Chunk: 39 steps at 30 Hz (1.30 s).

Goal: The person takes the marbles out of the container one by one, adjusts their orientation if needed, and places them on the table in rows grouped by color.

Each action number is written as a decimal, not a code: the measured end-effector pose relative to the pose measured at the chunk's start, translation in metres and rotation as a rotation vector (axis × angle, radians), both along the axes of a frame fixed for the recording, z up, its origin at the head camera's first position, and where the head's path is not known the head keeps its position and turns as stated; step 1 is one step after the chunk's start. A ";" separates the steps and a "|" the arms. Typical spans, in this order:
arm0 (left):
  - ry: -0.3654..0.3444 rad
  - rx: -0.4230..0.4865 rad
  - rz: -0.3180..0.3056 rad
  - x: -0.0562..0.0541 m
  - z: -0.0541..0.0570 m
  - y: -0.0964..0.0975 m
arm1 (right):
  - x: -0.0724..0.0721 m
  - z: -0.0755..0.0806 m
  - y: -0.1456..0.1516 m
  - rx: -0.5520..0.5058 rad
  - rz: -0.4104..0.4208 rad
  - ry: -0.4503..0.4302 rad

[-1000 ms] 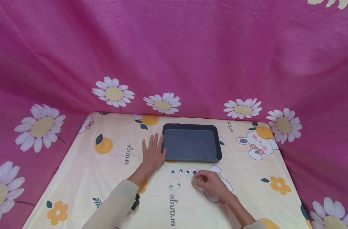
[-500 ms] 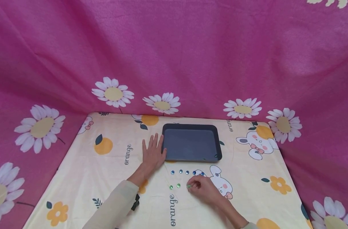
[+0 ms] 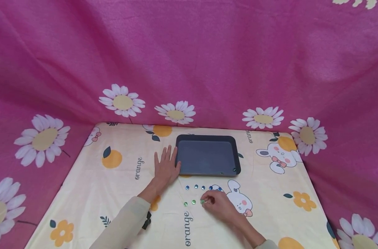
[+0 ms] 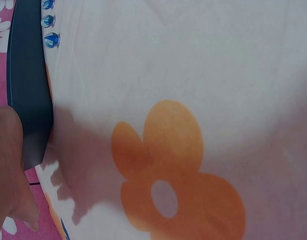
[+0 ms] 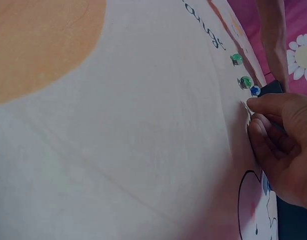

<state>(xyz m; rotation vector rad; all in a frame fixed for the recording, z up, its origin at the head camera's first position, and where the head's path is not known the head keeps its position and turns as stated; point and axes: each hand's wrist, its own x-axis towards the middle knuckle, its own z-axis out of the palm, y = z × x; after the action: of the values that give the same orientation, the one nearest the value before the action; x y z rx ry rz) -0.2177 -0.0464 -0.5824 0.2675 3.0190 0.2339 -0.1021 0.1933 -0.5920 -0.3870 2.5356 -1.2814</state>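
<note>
The right hand [image 3: 218,204] pinches a green glass bead [image 3: 202,201]: small, hard, slippery, prone to roll; fingertips grip its sides. The left hand [image 3: 165,167] lies flat.

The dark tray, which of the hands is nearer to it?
Left. The left hand lies flat against the dark tray at its left edge; the right hand is nearer the camera, by the green beads.

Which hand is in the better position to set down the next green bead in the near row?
The right hand. Its fingertips pinch a green bead at the end of the green row. The left hand lies flat beside the dark tray.
</note>
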 end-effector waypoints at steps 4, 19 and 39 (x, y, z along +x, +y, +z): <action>-0.003 -0.002 0.003 0.001 0.000 0.000 | 0.001 0.001 -0.001 0.004 0.001 -0.008; 0.008 0.014 -0.004 0.002 0.001 -0.001 | 0.001 0.001 -0.003 0.033 -0.011 -0.015; 0.007 0.022 -0.009 0.000 -0.001 0.000 | -0.067 0.052 0.046 0.091 -0.115 0.137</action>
<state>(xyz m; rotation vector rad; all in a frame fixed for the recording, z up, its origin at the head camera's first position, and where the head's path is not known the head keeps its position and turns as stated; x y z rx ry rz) -0.2172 -0.0468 -0.5836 0.2838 3.0228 0.2658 -0.1686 0.2391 -0.5397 -0.3238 2.7558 -1.2106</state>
